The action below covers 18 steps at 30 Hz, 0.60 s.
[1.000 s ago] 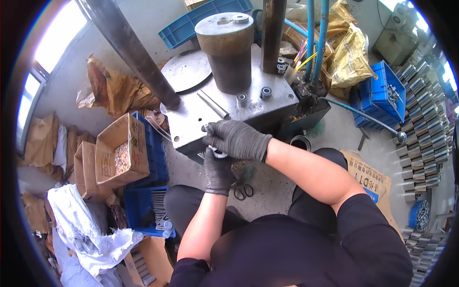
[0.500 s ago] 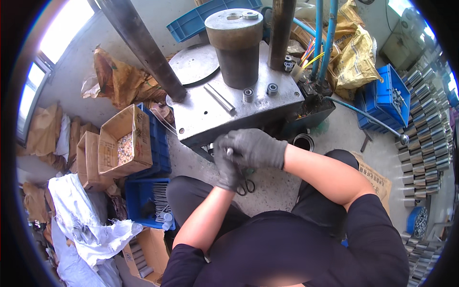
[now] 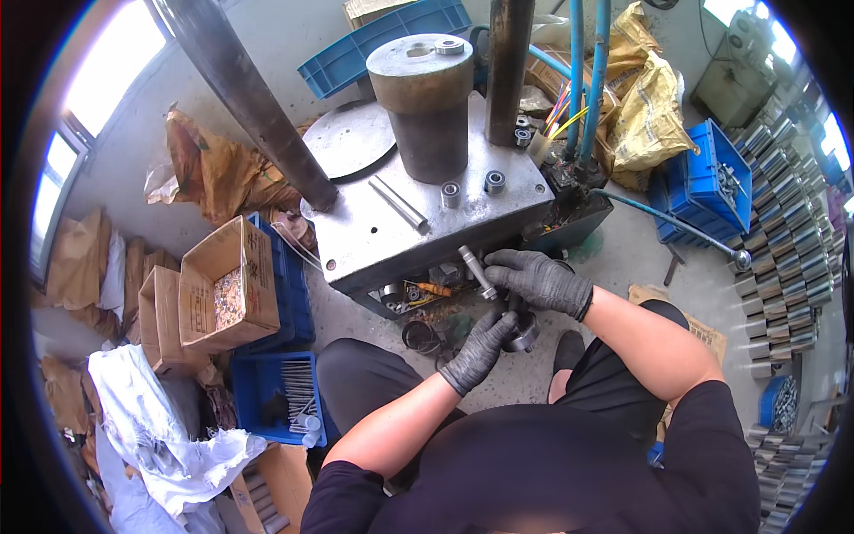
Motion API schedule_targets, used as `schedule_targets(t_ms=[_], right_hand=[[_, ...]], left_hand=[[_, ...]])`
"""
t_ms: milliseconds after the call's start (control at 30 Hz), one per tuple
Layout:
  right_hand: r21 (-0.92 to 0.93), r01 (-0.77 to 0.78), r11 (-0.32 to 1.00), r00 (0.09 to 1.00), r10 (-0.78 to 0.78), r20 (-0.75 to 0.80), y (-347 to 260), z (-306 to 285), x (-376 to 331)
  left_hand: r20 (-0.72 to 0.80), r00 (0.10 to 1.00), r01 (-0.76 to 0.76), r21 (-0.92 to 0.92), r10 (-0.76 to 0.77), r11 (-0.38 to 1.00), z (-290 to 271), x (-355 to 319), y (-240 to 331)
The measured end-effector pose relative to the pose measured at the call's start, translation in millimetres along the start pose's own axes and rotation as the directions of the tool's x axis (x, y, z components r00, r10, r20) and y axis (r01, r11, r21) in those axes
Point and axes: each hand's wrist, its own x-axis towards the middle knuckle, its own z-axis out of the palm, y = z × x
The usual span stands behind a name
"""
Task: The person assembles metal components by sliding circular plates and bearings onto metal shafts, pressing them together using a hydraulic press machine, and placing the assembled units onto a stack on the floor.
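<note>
In front of the press table (image 3: 351, 258) I hold up small metal parts in dark grey gloves. My right hand (image 3: 538, 280) has its fingers closed at a slim stepped steel shaft (image 3: 478, 272), which stands tilted between the hands. Below it, my left hand (image 3: 480, 349) is closed at a round, shiny-rimmed metal part (image 3: 523, 335), partly hidden by the fingers. On the table lie a pair of thin steel rods (image 3: 398, 203) and two bearings, one on the left (image 3: 450, 194) and one on the right (image 3: 495, 182).
A thick steel cylinder (image 3: 421, 107) stands on the table with a bearing (image 3: 449, 45) on top. Dark columns (image 3: 249, 98) rise beside it. Cardboard boxes (image 3: 229, 289) and a blue bin of rods (image 3: 267, 392) are at left. Rows of metal sleeves (image 3: 783, 258) stand at right.
My hands, earlier clasped together by the table's front edge, have moved right and toward me and come slightly apart. The stepped shaft and the round part now show between them.
</note>
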Motion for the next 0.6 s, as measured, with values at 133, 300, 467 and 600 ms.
schedule_targets(t_ms=[133,300,467,600], right_hand=[[0.587,-0.455,0.669,0.874,0.463,0.15,-15.6,-9.2,-13.2],[0.099,-0.172,0.98,0.984,0.177,-0.035,-27.5,-23.5,-28.7],[0.011,-0.016,1.0,0.987,0.018,-0.161,-58.2,-52.7,-54.8],[-0.217,0.074,0.973,0.974,-0.117,-0.194,-100.2,-98.9,-78.3]], left_hand=[[0.012,0.994,-0.107,-0.164,0.11,0.981,7.1,3.9,16.0],[-0.022,0.99,-0.142,-0.17,0.14,0.975,-16.2,11.2,22.0],[-0.064,0.991,-0.129,-0.187,0.119,0.974,-22.2,22.2,44.4],[-0.044,0.993,-0.121,-0.258,0.114,0.958,-25.5,27.5,60.4]])
